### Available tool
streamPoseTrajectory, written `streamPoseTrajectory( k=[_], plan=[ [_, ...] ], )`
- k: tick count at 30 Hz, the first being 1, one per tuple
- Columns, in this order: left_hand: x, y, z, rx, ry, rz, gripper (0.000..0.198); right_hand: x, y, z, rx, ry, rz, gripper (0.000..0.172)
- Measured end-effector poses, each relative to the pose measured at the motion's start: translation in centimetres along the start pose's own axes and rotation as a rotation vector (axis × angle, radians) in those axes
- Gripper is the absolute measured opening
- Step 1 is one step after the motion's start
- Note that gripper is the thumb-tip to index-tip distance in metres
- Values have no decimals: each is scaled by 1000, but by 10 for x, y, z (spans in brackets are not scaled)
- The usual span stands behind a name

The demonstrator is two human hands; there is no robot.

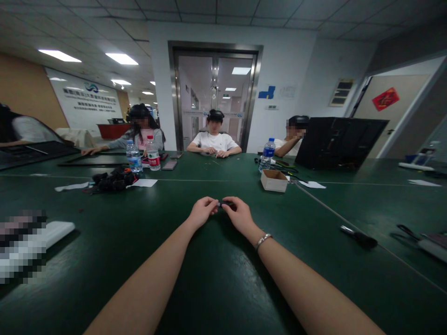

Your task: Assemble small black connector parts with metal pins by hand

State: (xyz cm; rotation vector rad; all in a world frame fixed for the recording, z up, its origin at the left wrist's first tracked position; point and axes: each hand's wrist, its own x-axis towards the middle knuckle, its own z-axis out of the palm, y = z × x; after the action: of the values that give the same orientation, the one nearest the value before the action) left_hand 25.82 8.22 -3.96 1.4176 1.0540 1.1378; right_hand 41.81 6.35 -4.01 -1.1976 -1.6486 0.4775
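Note:
My left hand (202, 211) and my right hand (238, 213) meet over the dark green table (216, 279), both arms stretched forward. Their fingers are curled and pinch a small dark part (223, 204) held between them, one hand at each end. What the part is cannot be made out. A thin bracelet (262, 240) circles my right wrist. Both hands rest on or just above the tabletop.
A small cardboard box (274, 180) stands ahead on the right, a heap of black parts (111, 180) ahead on the left beside two water bottles (134, 157). A black-handled tool (359, 237) lies at right. Several people sit along the far side. A white slab (57, 230) lies at left.

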Motion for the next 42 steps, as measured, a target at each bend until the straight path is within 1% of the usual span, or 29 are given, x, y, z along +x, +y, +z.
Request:
streamPoseTrajectory(
  k=[2, 4, 7, 9, 10, 12, 14, 17, 20, 22, 24, 26, 28, 31, 32, 34, 35, 38, 40, 42],
  plan=[
    [-3, 2, -1, 34, -12, 54, 20, 0, -1, 0, -8, 0, 7, 20],
    [-5, 3, -1, 32, -30, 103, 18, 0, -1, -1, -10, 3, 19, 21],
    [-4, 1, -1, 18, -13, 131, 25, 0, -1, 0, -4, 1, 14, 21],
    [-2, -1, 0, 14, 33, 98, 28, 0, -2, -1, -6, -6, 4, 21],
    [-1, -1, 1, 13, 41, 63, 27, 0, -3, -1, -11, -9, 1, 21],
    [0, 0, 1, 22, 9, -4, 23, 0, -4, -1, -20, -15, 2, 21],
    [-1, 2, 1, 56, -32, -13, 22, -1, -4, -1, -27, -15, 3, 21],
    [-4, 3, 1, 103, -39, 82, 13, 0, -1, 0, -29, -2, -2, 20],
    [-4, 1, 0, 86, -22, 146, 20, 0, 1, 1, -21, 4, -5, 20],
    [-2, -1, 1, 41, 15, 117, 25, 0, 2, 2, -22, -3, -10, 20],
    [0, -2, 3, -12, 56, 34, 25, 0, 2, 2, -29, -8, -17, 20],
    [0, 0, 4, -14, 42, -49, 19, 0, 1, 1, -35, -5, -24, 19],
    [-1, 2, 4, 42, -5, -62, 18, 0, 1, 1, -36, -6, -27, 19],
    [-4, 3, 3, 102, -43, 48, 9, 0, 0, 0, -37, -9, -15, 19],
    [-5, 3, 2, 106, -41, 96, 9, 0, -1, 0, -36, -8, -7, 19],
    [-6, 2, 2, 105, -32, 163, 19, 0, -2, 0, -34, -4, -1, 19],
    [-7, 2, 2, 102, -27, 168, 23, 0, -2, 0, -35, -4, -3, 19],
    [-7, 4, 4, 79, -12, 69, 21, -1, -3, 0, -46, -12, -21, 19],
    [-7, 5, 5, 101, -28, 3, 19, -1, -3, 0, -47, -16, -27, 19],
    [-6, 5, 5, 139, -50, 0, 21, -1, -2, 0, -44, -19, -33, 19]
  ],
)
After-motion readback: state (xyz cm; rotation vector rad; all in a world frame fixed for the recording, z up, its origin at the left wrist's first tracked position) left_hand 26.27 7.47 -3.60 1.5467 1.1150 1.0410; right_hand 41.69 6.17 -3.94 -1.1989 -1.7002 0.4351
